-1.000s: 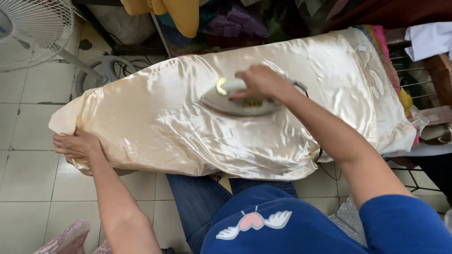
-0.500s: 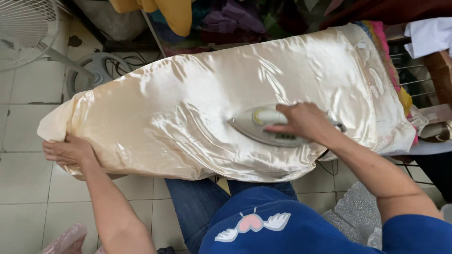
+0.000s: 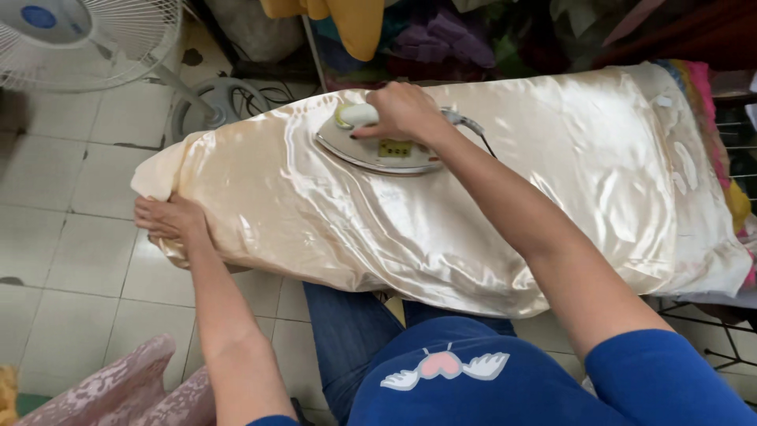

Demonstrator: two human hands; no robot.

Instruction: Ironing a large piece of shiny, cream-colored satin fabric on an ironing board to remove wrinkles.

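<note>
Cream satin cloth [image 3: 441, 213], one piece: spread across the ironing surface from far right to near left, glossy, with soft creases running along its length and its near edge hanging down over the side. Its left end is bunched into a rounded fold.

Clothes iron [image 3: 378, 146], one: pale body with a light handle and a small yellow panel on its side, sole flat on the cloth at the far edge, a little left of the middle. One grey cord [image 3: 473, 126] leaves its right end and drops behind the forearm.

Right hand [image 3: 402, 110], one: closed around the iron's handle from above, fingers curled under, arm stretched across the cloth from the near right.

Left hand [image 3: 167, 219], one: lying on the bunched left end of the cloth, fingers pressed over the fold and gripping it at the near edge.

Standing fan [image 3: 87, 35], one: white grille at far left, its round base [image 3: 217, 102] on the tiled floor [image 3: 71, 260] just beyond the cloth's left end.

Piled fabrics [image 3: 441, 35], several, not countable: yellow, purple and green, along the far side.

Pink patterned cloth [image 3: 118, 386], one piece: near left corner, on the floor.

Striped bright padding [image 3: 714, 118], one edge: showing past the cloth's right end.
</note>
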